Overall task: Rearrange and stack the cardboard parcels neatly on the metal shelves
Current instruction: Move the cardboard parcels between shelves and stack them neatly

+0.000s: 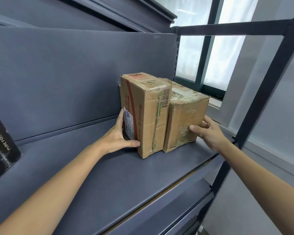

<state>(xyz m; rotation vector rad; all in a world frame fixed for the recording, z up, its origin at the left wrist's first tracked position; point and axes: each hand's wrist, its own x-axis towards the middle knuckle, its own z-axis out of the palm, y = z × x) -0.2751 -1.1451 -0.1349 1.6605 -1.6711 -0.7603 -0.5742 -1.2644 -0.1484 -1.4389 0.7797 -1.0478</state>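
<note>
Two cardboard parcels stand side by side just right of the frame's centre, on the grey metal shelf (95, 175). The taller parcel (148, 116) stands on end with a white label on its left face and a barcode strip near its top edge; the shorter parcel (185, 119), wrapped in clear tape, sits touching its right side, close to the shelf's right end.

I have my left hand (119, 136) spread flat against the labelled face of the taller one, thumb hooked onto its front lower corner. My right hand (209, 131) is spread too, thumb on the front of the shorter parcel and fingers curled round its right side, where I can't see them fully. Neither hand closes around anything; together they bracket the pair, which I read as squeezing the two parcels flush and squaring them up. The taller parcel's front sits a little forward of the shorter one's, so I'd judge the alignment not quite finished.

Behind the pair is the shelf's back panel (75, 73), which gives a stop to push against. At the left edge of the frame a black box (2, 146) with white lettering sits well apart. A dark upright post (265, 92) and a frosted window (224, 53) fill the upper right.
</note>
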